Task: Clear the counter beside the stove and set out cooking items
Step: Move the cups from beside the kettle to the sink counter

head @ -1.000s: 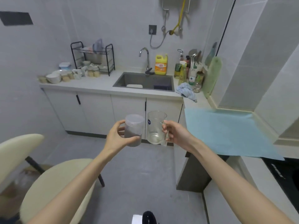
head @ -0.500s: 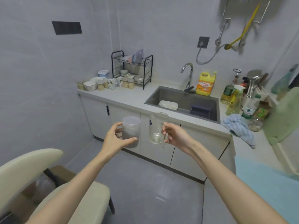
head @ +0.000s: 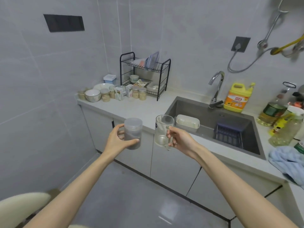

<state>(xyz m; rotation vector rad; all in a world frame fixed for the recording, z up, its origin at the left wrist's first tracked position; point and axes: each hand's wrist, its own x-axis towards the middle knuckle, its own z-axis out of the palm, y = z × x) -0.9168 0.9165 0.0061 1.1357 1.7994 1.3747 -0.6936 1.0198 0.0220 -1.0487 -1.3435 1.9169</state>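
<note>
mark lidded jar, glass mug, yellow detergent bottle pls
lidded jar (head: 133, 129), head view, on its translucent wall below the lid
glass mug (head: 162, 129), head view, on its clear side wall
yellow detergent bottle (head: 236, 100), head view, on its orange label

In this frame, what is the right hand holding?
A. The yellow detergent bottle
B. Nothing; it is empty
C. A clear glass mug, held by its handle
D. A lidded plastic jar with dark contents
C: the right hand has its grip closed on the handle of the clear glass mug, while the lidded plastic jar sits in the left hand and the yellow detergent bottle stands behind the sink.
</note>
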